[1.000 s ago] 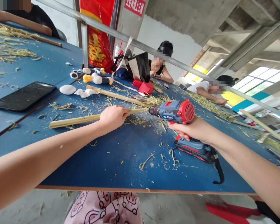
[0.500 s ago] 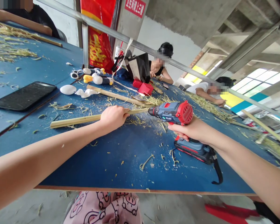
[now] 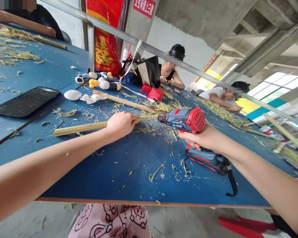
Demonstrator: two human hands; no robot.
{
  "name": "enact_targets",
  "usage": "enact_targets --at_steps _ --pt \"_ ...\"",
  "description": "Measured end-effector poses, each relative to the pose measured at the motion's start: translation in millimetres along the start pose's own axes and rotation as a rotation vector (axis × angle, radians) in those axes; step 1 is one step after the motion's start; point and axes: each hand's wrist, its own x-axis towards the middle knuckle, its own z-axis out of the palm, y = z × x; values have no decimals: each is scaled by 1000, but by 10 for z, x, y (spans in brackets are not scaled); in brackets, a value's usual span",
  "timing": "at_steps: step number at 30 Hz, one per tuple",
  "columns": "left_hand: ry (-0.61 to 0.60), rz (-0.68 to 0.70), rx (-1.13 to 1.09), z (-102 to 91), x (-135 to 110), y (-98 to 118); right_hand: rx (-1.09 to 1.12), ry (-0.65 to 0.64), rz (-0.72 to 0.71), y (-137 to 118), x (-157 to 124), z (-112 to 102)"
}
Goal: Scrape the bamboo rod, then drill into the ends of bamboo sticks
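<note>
My left hand point(image 3: 121, 124) is closed around a pale wooden stick point(image 3: 81, 128) that lies low over the blue table, its thick end to the left. The stick's thin right end meets the front of a cordless drill point(image 3: 182, 119); whether a bit sits inside the stick cannot be made out. Wrapped round the drill's handle is my right hand point(image 3: 206, 137), with a finger at the red trigger. The drill's battery base point(image 3: 206, 158) is at or just above the tabletop, and a black strap point(image 3: 232, 181) hangs from it. Shavings surround the stick's tip.
Behind the stick lies another stick point(image 3: 124, 100), near red boxes point(image 3: 156, 94), plush toys point(image 3: 105, 83) and a white egg-shaped object point(image 3: 73, 95). A black phone point(image 3: 26, 101) rests at the left. A metal rail point(image 3: 159, 51) crosses above the table. Several people sit beyond.
Both hands, the stick and the drill stay in practically the same place. Only a very slight shift of the camera view shows.
</note>
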Motion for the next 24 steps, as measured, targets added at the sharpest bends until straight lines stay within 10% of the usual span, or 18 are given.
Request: enact_targets --at_steps 24 --pt "-8 -2 -3 -9 -2 2 49 -21 -3 10 30 16"
